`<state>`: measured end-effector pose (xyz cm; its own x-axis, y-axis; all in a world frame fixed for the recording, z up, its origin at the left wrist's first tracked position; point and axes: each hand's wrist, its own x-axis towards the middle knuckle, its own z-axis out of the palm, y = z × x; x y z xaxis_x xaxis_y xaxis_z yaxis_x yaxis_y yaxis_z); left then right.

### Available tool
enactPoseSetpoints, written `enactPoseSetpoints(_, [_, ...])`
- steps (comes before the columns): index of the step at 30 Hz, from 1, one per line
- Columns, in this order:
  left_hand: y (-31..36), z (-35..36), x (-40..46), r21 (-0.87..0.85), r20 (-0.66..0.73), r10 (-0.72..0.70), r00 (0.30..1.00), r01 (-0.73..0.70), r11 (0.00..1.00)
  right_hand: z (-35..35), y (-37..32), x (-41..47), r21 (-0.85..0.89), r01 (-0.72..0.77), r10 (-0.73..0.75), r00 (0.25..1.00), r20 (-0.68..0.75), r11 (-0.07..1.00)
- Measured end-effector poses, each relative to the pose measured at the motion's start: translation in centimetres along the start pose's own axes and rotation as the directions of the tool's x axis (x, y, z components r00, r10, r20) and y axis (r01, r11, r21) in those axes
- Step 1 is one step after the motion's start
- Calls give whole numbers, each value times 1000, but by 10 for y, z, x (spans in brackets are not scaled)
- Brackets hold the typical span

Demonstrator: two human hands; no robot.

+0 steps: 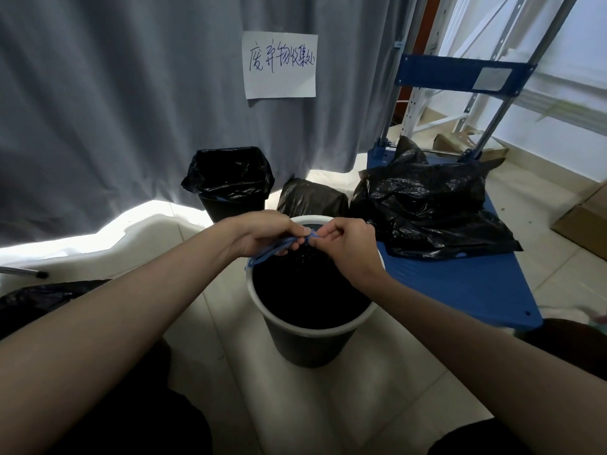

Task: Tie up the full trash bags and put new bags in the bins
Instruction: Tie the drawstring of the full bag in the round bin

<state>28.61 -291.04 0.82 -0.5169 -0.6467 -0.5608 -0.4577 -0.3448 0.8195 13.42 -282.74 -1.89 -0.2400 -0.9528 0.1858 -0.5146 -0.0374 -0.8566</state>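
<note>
Your left hand (262, 236) and right hand (341, 246) met over the far rim of the bin (312, 330), the white-rimmed one standing on the tiles straight in front of you. Both were closed in a pinch on the blue drawstring (279, 247) of the black bag (308, 290) lining that bin: your left fingers curled round the strand where it rose from the bin's left rim, your right fingertips nipped its end, and the two hands almost touched. The bag itself sat down inside the bin, its dark inside filling the opening (what it held could not be made out).

Beyond the bin, to its far left, stood a second bin (230, 188), black, with a black liner folded over its top. Just behind the bin lay a small filled black bag (312, 197). To the bin's right a blue cart (460, 277) carried a large crumpled black bag (427, 205), its handle frame rising behind. A grey curtain (131, 110) hung behind all of it, with a handwritten paper sign (281, 65) fixed above the bin. At the bin's near left, more black plastic (39, 298) lay on the floor, and a cardboard box (584, 221) sat far right.
</note>
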Motion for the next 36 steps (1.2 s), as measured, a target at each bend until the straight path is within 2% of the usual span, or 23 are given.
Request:
enactPoseSetpoints(6, [1, -1, -5, -6, 17, 126, 992, -126, 992, -4, 1, 2, 7, -64, 64, 998, 1, 998])
enactPoseSetpoints(9, [2, -5, -8, 115, -57, 185, 981, -177, 977, -4, 0, 4, -34, -46, 46, 999, -2, 998])
enactPoseSetpoints(12, [1, -10, -10, 265, -99, 256, 962, -223, 938, -4, 0, 4, -108, 7, -1, 998, 57, 994])
enactPoseSetpoints(17, [-3, -11, -9, 400, -266, 379, 887, -256, 880, -3, 3, 0, -248, 118, -80, 984, 159, 961])
enactPoseSetpoints(21, [-7, -12, -5, 459, -409, 416, 813, -211, 863, -2, 8, -2, -320, 192, -106, 958, 267, 928])
enactPoseSetpoints(25, [-10, -8, 1, 547, -509, 457, 730, -136, 826, 0, 10, 0, -304, 209, -106, 941, 320, 929])
enactPoseSetpoints(27, [-10, -6, 2, 536, -499, 456, 737, -151, 831, -2, 11, 2, -288, 194, -91, 938, 335, 938])
enactPoseSetpoints(29, [-7, -6, 0, 536, -443, 454, 773, -177, 825, -5, 16, 3, -291, 153, -48, 939, 341, 944])
enactPoseSetpoints(33, [-1, -3, -6, 587, -317, 434, 843, -186, 788, -5, 18, 5, -401, 108, 4, 963, 270, 910])
enactPoseSetpoints(36, [-1, 4, -7, 632, -239, 428, 872, -195, 750, -5, 16, 9, -508, 168, 40, 927, 373, 845])
